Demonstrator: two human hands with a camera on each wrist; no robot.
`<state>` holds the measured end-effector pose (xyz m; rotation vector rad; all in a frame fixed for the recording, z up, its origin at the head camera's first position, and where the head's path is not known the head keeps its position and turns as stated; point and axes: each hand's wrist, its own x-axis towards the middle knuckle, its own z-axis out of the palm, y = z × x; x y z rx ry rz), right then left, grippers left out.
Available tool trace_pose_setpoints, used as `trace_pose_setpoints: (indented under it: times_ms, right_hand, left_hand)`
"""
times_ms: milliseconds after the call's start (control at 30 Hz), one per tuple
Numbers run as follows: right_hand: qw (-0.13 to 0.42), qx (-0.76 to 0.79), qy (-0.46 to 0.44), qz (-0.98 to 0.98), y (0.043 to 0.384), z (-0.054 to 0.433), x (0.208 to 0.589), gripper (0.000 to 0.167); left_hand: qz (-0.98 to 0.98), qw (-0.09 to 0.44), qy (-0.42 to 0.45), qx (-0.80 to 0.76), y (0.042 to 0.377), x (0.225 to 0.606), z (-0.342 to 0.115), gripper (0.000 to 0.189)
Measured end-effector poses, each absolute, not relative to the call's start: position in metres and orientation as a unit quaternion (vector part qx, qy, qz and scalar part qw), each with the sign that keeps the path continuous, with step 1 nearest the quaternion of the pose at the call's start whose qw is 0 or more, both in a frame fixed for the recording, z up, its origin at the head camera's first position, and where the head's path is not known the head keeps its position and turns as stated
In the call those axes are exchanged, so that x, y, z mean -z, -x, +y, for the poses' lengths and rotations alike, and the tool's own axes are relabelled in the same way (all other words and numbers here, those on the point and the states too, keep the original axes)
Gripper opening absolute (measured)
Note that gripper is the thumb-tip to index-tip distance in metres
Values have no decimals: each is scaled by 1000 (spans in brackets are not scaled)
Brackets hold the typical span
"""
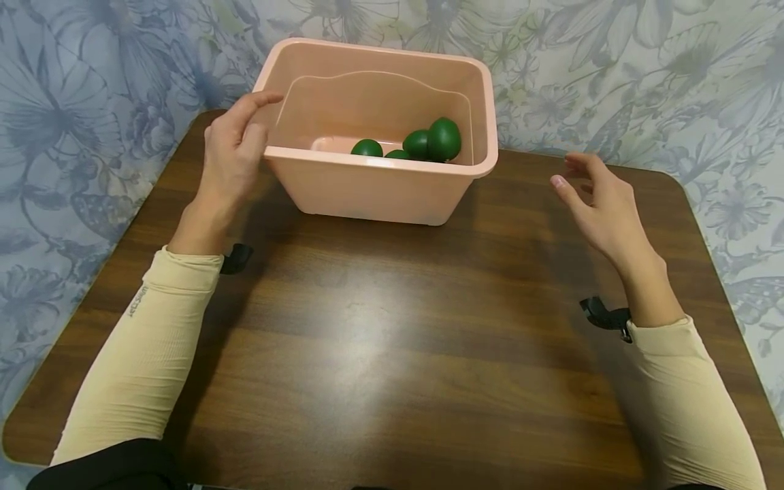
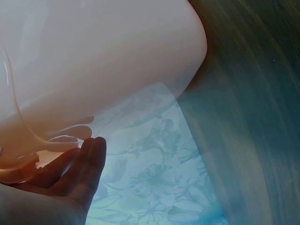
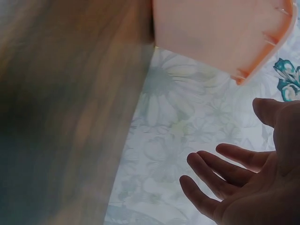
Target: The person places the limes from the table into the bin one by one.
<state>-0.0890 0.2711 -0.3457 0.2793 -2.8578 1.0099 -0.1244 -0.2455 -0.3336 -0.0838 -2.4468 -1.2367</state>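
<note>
A pale pink plastic bin (image 1: 373, 187) stands at the far side of the wooden table, its opening facing up. Several smooth, dark green, rounded objects like avocados (image 1: 444, 139) lie inside, mostly toward its right; the front wall partly hides them. My left hand (image 1: 233, 146) holds the bin's left rim, index finger reaching over the edge. In the left wrist view, other fingers (image 2: 91, 161) lie under the rim on the outside. To the right of the bin, apart from it, my right hand (image 1: 603, 201) hovers with loosely bent fingers and nothing in them.
The brown wooden table (image 1: 392, 327) has rounded corners and reaches back to a wall with floral wallpaper (image 1: 612, 75). The bin's back stands close to that wall. Dark straps (image 1: 603, 316) sit at both wrists.
</note>
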Motion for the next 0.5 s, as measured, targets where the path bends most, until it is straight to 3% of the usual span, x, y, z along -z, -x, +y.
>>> trace_pose_setpoints:
  times_ms: [200, 500]
  right_hand:
    - [33, -324, -94, -941, 81, 280, 350, 65]
    - [70, -275, -76, -956, 81, 306, 344, 68]
  left_hand:
    - [-878, 196, 32, 436, 123, 333, -247, 51]
    - [-902, 151, 27, 403, 120, 327, -255, 51]
